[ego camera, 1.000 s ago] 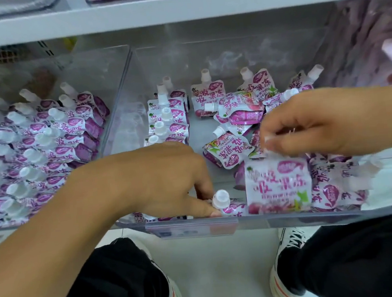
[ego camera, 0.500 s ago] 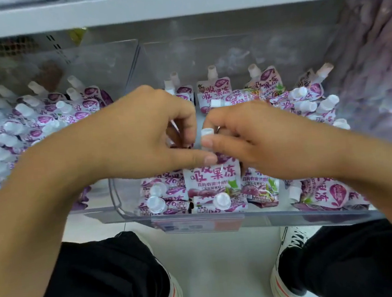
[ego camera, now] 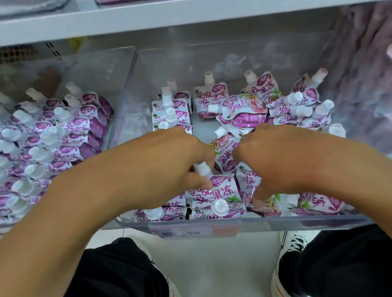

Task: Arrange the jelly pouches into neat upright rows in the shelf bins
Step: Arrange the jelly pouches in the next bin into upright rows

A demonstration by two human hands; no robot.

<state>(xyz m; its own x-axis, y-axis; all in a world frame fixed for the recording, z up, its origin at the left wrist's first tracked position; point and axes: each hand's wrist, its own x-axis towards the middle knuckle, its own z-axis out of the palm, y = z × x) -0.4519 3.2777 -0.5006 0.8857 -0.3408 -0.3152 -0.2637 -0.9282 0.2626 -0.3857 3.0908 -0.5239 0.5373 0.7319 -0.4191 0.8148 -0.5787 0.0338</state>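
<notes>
Purple-and-white jelly pouches with white caps fill a clear middle bin (ego camera: 263, 223). Both my hands are inside its front half. My left hand (ego camera: 168, 165) is shut on an upright pouch (ego camera: 215, 189), thumb pressed on its face just below the cap. My right hand (ego camera: 276, 160) curls over a second upright pouch (ego camera: 247, 181) beside it, fingertips on its front. Behind them a loose pouch (ego camera: 226, 155) lies tilted. A neat column of pouches (ego camera: 170, 112) stands at the bin's back left, and a jumbled heap (ego camera: 293, 109) covers the back right.
The left bin (ego camera: 123, 83) holds several tidy rows of the same pouches (ego camera: 38, 150). A shelf board (ego camera: 178, 12) runs overhead. A blurred pinkish bin (ego camera: 373, 73) is at the right. Below are my black trousers and white shoes on a pale floor.
Both hands have dropped from holding one pouch by its cap in mid-air to the bin's front, where that pouch now stands upright beside another.
</notes>
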